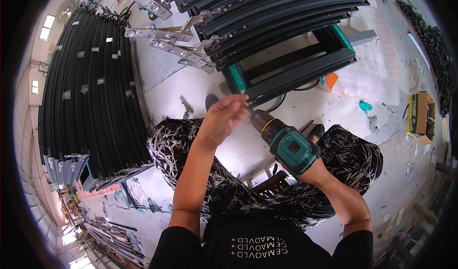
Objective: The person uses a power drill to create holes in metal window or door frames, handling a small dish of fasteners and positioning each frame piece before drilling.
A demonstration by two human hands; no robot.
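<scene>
My right hand [312, 172] is wrapped round the grip of a teal and black cordless drill [292, 147]. The drill's nose points up and left, with its tip close to the near corner of a dark window frame [296, 73]. My left hand [222, 118] is raised at that corner, thumb and forefinger pinched together beside the drill's tip. Whatever lies between those fingertips is too small to make out. Green strips mark the frame's ends, and more dark frames [272, 11] are stacked beyond it. Metal hinge arms [179, 49] stick out from the stack's left side.
A tall stack of long black profiles [90, 87] stands at the left. One loose hinge piece [186, 108] lies on the floor by my left knee. To the right are an open cardboard box [420, 118], an orange piece [331, 80] and green scraps [365, 107].
</scene>
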